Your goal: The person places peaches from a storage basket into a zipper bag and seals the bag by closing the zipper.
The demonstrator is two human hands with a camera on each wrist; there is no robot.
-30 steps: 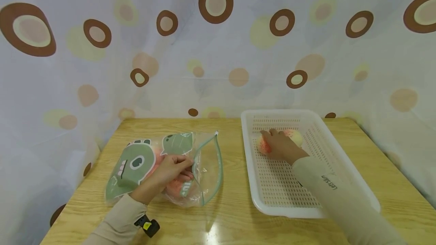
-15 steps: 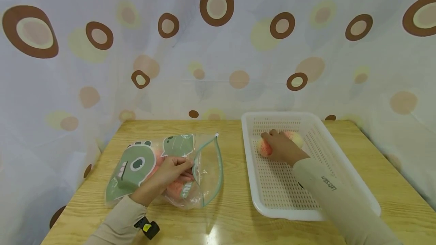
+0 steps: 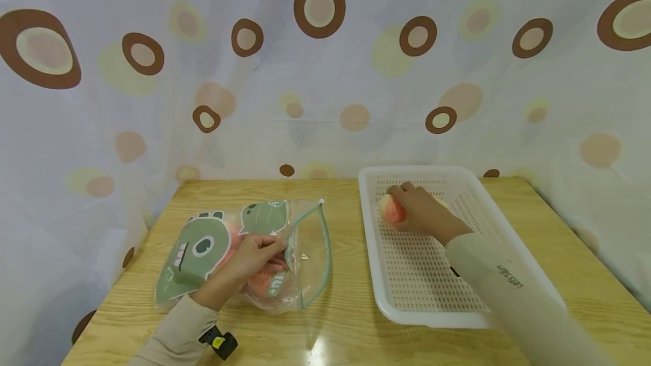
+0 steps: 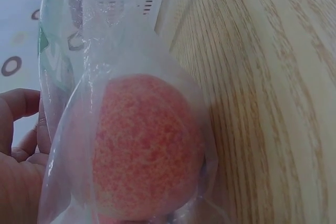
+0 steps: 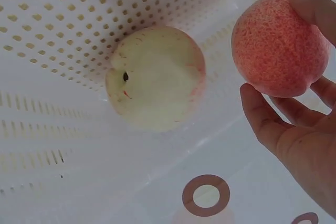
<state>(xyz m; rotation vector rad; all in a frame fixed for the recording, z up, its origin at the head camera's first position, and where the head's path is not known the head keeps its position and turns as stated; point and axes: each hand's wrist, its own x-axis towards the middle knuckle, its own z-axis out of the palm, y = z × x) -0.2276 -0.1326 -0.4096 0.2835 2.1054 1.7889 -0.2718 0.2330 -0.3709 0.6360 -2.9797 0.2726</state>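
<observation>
My right hand (image 3: 419,213) grips a red-blushed peach (image 3: 392,210) inside the white basket, fingers and thumb curled round it. A second, paler peach (image 5: 157,77) rests on the basket floor beside it; in the head view my hand mostly hides it. On the left, my left hand (image 3: 252,256) pinches the edge of a clear zip bag (image 3: 311,258) printed with a green dinosaur, and the bag's mouth gapes toward the basket. Through the plastic, a red peach (image 4: 147,148) shows close to my left palm. How many peaches the bag contains, I cannot tell.
The perforated white basket (image 3: 378,292) stands on the right of the wooden table (image 3: 343,275), its rim raised around the peaches. Behind the table hangs a pale curtain (image 3: 325,89) with brown rings. A black watch-like band (image 3: 218,342) is on my left wrist.
My right hand has raised the red peach slightly and turned, so the paler peach is now largely covered in the head view. My left hand and the bag stay put.
</observation>
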